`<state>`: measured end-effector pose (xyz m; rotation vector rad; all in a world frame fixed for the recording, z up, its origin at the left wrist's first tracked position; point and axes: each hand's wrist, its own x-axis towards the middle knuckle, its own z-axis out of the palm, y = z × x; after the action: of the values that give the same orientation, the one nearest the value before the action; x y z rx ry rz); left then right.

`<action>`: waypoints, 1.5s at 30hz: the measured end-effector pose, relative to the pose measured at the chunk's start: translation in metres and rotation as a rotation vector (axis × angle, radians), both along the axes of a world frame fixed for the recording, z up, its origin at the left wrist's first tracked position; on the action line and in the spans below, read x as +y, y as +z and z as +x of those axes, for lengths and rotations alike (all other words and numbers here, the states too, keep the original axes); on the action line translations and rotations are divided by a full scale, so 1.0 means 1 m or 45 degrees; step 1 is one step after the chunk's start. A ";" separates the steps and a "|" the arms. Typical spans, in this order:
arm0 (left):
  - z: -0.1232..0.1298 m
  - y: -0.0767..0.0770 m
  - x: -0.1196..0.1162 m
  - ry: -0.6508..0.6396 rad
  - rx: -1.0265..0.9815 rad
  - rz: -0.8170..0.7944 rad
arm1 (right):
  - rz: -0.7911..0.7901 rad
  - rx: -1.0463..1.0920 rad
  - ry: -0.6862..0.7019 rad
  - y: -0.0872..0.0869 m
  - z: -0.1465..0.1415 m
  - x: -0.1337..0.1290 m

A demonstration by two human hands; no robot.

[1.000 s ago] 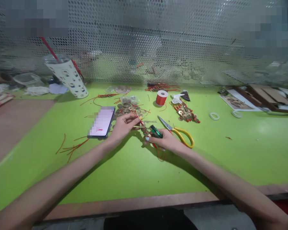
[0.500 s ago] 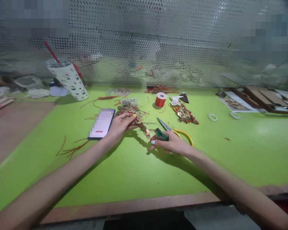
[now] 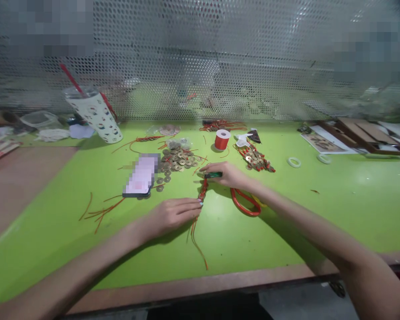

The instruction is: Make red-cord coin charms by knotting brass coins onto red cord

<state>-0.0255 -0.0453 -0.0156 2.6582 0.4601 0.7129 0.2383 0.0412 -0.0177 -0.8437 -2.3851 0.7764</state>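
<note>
A string of coins knotted with red cord [image 3: 203,190] runs away from me over the green table, its loose cord ends trailing toward the front edge. The fingertips of my left hand [image 3: 173,215] are closed on its near part. At the far end, my right hand [image 3: 228,175] touches the string while gripping a small green lighter [image 3: 214,175]. Beneath my right forearm lie the scissors [image 3: 246,210], with red and yellow handles showing and the blades hidden. A pile of loose holed coins [image 3: 178,160] spreads beyond my hands.
Left of the coins lies a phone [image 3: 142,175], with cut red cords [image 3: 105,209] nearby. A red cord spool [image 3: 222,140], a finished coin bundle [image 3: 258,160] and white rings [image 3: 294,162] sit farther back. A tilted tumbler [image 3: 96,113] stands by the perforated metal screen [image 3: 200,58].
My left hand has come down toward me from the coin pile. My right hand has moved farther away with the lighter. The coin string now lies lengthwise between them.
</note>
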 end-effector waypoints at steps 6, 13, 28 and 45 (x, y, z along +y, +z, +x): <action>0.006 -0.008 -0.010 -0.016 0.102 0.328 | 0.083 -0.068 -0.016 -0.007 -0.006 0.007; 0.014 -0.008 -0.017 0.049 0.193 0.539 | 0.146 -0.089 -0.642 -0.003 0.022 0.002; 0.021 -0.021 -0.008 0.130 0.139 0.509 | 0.466 -0.641 -0.779 -0.010 0.041 -0.006; 0.031 -0.017 -0.004 0.320 0.054 0.498 | 0.263 -0.006 -0.275 -0.021 -0.012 -0.104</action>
<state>0.0056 -0.0494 -0.0328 3.0164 0.7438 0.9009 0.2261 -0.0632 -0.0389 -0.9941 -2.2815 0.4360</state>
